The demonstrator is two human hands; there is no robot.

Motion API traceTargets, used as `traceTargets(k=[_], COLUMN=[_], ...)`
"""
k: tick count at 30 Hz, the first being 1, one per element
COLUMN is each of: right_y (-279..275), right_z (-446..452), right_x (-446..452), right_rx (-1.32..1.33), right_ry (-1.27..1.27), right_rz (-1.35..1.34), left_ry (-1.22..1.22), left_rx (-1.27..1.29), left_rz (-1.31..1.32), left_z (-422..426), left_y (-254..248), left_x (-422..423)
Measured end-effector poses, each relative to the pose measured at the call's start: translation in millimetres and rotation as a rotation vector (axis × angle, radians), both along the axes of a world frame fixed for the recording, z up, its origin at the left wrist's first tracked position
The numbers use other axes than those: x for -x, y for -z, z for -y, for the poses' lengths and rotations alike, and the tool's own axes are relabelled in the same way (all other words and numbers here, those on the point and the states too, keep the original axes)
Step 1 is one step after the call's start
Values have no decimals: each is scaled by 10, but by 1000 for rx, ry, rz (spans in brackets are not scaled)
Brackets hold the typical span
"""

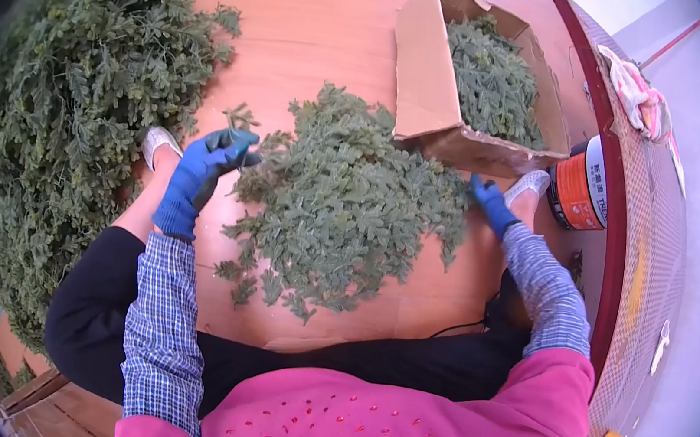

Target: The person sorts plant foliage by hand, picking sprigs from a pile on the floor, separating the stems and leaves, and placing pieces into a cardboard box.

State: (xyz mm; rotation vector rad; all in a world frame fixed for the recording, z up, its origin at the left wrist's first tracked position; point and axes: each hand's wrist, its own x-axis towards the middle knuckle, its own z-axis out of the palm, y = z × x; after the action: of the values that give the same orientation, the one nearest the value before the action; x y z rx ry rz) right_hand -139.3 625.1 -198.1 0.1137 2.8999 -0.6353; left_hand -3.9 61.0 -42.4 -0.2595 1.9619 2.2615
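Note:
My left hand (209, 168), in a blue glove with a darker palm, is closed at the left side of a loose green pile of artificial-looking foliage (351, 206). A small green sprig (242, 116) shows at its fingertips, seemingly pinched; the exact grip is partly hidden. At the pile's right edge is my right hand (491, 204), also blue-gloved, fingers stretched toward the foliage and touching or nearly touching it. Its thumb is hidden. The pile lies on the floor between my spread legs.
An open cardboard box (432, 84) holding more green sprigs stands beyond the pile. A large green heap (97, 74) rises on the left. To the right are an orange-and-black bucket (579, 187) and a red-edged mesh panel (612, 251) with a cloth (642, 97) over it.

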Motion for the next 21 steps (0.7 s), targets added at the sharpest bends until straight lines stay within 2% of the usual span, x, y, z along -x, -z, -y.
traceTargets(k=[1, 3, 5, 6, 7, 8, 10, 11, 13, 14, 16, 17, 21], right_y=[-62, -17, 433, 381, 247, 135, -152, -449, -1235, -1572, -2158, -2310, -2625], right_z=[74, 655, 1036, 1225, 1382, 1495, 1592, 1600, 1656, 1678, 1702, 1679, 1267], right_x=[52, -261, -533, -655, -763, -837, -986, -993, -1031, -1137, -986, -840, -344], right_rx=[106, 51, -159, -161, -165, -170, 58, 49, -246, -346, -442, -532, -801], right_ry=[119, -7, -171, -226, -279, -274, -433, -413, -609, -630, -661, -702, -491], right_rz=[104, -91, -247, -137, -27, -32, 237, 231, 452, 182, 185, 187, -434], left_ry=[65, 37, 75, 113, 118, 118, 135, 130, 141, 138, 136, 140, 114], left_rx=[-122, -79, -8, 60, 59, 83, 94, 58, 15, -5, -28, -33, -86], left_rz=[-1, 11, -9, -20, -24, 12, 42, 22, 4, -9, -45, -47, -16], left_z=[-12, -120, -108, -108, -124, -140, -173, -159, -153, -145, -117, -153, -293], left_y=[-57, -144, -159, -162, -186, -230, -270, -265, -277, -297, -284, -290, -472], left_x=[-14, -44, -41, -52, -60, -66, -90, -87, -63, -65, -45, -46, -99])
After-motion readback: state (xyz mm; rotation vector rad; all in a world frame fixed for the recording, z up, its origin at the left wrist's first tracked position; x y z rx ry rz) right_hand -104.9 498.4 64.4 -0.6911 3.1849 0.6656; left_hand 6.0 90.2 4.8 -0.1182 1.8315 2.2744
